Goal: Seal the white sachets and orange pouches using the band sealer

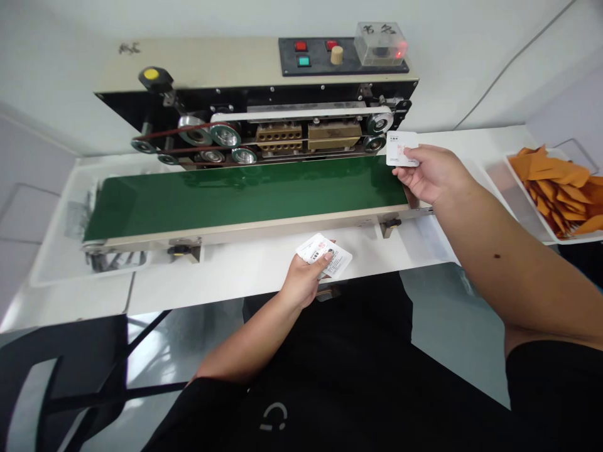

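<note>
At the right end of the band sealer (325, 135), my right hand (436, 172) pinches a small white printed packet (397, 149) between thumb and fingers. The packet is held by its right side, next to the sealer's rightmost rollers; whether its edge touches the band I cannot tell. Lower down, in front of the conveyor, my left hand (304, 276) is closed on several similar white packets (336, 260), fanned out under the thumb. The green conveyor belt (245, 191) runs below the sealer's rollers and brass blocks.
A control panel (342, 56) with buttons and a knob sits on top of the sealer. To the right stands a white bin (532, 198) of orange packets (560, 182). A clear tray (51, 251) is under the belt's left end. A chair (61, 376) stands at lower left.
</note>
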Tool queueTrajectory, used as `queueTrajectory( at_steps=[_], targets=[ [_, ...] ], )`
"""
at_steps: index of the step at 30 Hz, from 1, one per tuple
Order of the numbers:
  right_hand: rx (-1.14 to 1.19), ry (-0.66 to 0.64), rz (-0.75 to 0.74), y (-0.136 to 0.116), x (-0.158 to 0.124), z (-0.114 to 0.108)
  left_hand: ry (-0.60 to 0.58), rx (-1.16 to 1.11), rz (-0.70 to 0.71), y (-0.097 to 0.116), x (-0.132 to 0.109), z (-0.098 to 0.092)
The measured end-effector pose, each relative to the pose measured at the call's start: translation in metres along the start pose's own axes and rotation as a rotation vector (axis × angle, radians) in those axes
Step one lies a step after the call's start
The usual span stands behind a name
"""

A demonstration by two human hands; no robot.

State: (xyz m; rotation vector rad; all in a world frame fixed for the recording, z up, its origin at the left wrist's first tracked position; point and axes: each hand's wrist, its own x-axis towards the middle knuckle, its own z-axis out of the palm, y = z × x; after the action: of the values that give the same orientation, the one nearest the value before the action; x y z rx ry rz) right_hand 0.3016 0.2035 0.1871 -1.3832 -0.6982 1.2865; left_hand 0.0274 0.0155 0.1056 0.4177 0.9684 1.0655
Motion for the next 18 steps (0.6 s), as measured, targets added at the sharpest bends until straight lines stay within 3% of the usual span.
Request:
queueTrajectory(
  at_steps=[10, 14, 18],
  targets=[
    [-0.059, -0.080, 0.022, -0.002, 0.005, 0.020, -0.019, 0.021, 0.000, -0.003, 0.003, -0.005],
    [-0.145, -0.144, 0.042, -0.006, -0.023, 0.018, -0.008, 0.016, -0.002, -0.002, 0.002, -0.005],
    [-0.236, -0.104, -0.088, 0.006, -0.073, 0.006, -0.006, 0.019, -0.004, -0.001, 0.002, -0.005]
  ],
)
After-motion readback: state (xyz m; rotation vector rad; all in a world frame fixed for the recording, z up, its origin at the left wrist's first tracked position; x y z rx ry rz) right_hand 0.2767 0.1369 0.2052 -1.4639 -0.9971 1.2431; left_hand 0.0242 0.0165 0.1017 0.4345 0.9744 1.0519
